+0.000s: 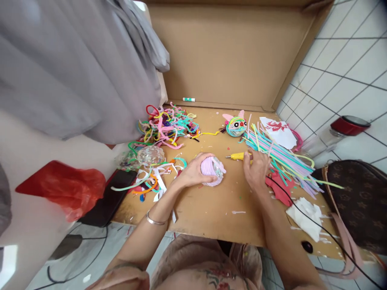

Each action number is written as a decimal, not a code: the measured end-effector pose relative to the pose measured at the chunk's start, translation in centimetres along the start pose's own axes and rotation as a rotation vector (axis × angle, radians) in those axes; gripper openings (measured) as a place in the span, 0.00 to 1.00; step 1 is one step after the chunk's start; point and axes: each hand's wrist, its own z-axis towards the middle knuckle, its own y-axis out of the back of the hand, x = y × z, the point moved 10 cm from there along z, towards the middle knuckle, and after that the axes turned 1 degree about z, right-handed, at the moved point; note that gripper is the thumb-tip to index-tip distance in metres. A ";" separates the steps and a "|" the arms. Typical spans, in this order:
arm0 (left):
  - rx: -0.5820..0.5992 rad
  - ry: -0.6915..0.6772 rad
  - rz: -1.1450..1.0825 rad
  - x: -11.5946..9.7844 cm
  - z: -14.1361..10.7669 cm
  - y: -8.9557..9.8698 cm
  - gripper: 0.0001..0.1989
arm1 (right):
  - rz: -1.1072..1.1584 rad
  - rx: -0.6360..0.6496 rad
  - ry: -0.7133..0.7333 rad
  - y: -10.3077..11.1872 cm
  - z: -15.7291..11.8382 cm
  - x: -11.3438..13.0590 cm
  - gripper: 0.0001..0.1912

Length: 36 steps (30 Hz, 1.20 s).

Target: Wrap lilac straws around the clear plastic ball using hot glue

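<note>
My left hand [198, 171] is wrapped round a small rounded object [208, 167] covered on one side with rows of lilac pipe cleaner, its right side clear and whitish. To the right, my right hand [256, 167] holds a yellow glue gun [236, 156], its metal nozzle pointing left towards the lilac object without touching it. Behind stands a finished-looking ball figure [236, 125] with pink ears, black-and-white eyes and a red nose. A bundle of lilac, teal and yellow pipe cleaners [281, 157] lies beyond my right hand.
A tangled pile of coloured pipe cleaners [166, 125] and a clear plastic ball [150, 155] lie at the left. Red felt [281, 187], white tissue [306, 217], a black cable [314, 223] and a brown bag [356, 201] are at the right. A glue stick [189, 99] lies at the back.
</note>
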 end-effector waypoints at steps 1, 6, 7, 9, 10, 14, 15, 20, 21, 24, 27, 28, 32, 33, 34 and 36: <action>-0.008 -0.007 0.010 0.0 0.1 0.0 0.36 | 0.152 -0.007 -0.017 0.8 0.1 1.0 0.15; -0.044 -0.010 0.033 0.1 0.1 0.2 0.36 | 0.629 0.186 -0.046 3.7 0.1 7.8 0.17; -0.050 -0.010 0.031 0.1 0.0 0.2 0.36 | 0.609 0.227 -0.004 4.1 0.2 9.3 0.15; -0.048 -0.018 0.022 -0.1 0.0 0.2 0.35 | 0.530 0.330 0.088 4.2 0.1 11.8 0.13; -0.048 -0.018 0.013 -0.1 0.0 0.3 0.35 | 0.492 0.397 0.119 3.7 0.0 12.5 0.11; -0.045 0.016 -0.005 -0.1 0.0 0.4 0.36 | 0.447 0.491 0.155 2.1 -0.2 12.1 0.07; -0.040 0.023 -0.005 -0.1 0.0 0.4 0.36 | 0.465 0.487 0.144 1.9 -0.2 11.6 0.08; -0.042 0.037 -0.015 0.1 0.0 0.8 0.35 | 0.598 0.517 0.020 0.1 -1.0 8.6 0.07; -0.045 0.039 -0.020 0.2 0.0 0.9 0.35 | 0.597 0.502 0.023 0.0 -1.1 8.3 0.07; -0.044 0.044 -0.029 0.3 -0.1 1.0 0.35 | 0.546 0.454 0.089 -0.1 -1.3 8.3 0.08; -0.037 0.043 -0.036 0.3 -0.1 1.0 0.35 | 0.520 0.466 0.142 -0.2 -1.6 8.7 0.08; -0.035 0.044 -0.039 0.3 -0.1 0.9 0.34 | 0.526 0.482 0.153 -0.3 -1.8 8.8 0.09; -0.023 0.052 -0.043 0.4 0.0 0.7 0.33 | 0.591 0.619 0.129 -1.3 -2.5 9.0 0.12; -0.021 0.051 -0.044 0.4 0.0 0.7 0.33 | 0.616 0.650 0.110 -1.6 -2.7 8.9 0.12; -0.020 0.049 -0.045 0.4 0.0 0.7 0.33 | 0.645 0.671 0.090 -1.8 -2.7 8.8 0.12; -0.018 0.044 -0.045 0.4 0.0 0.7 0.34 | 0.709 0.706 0.049 -2.2 -2.8 8.6 0.11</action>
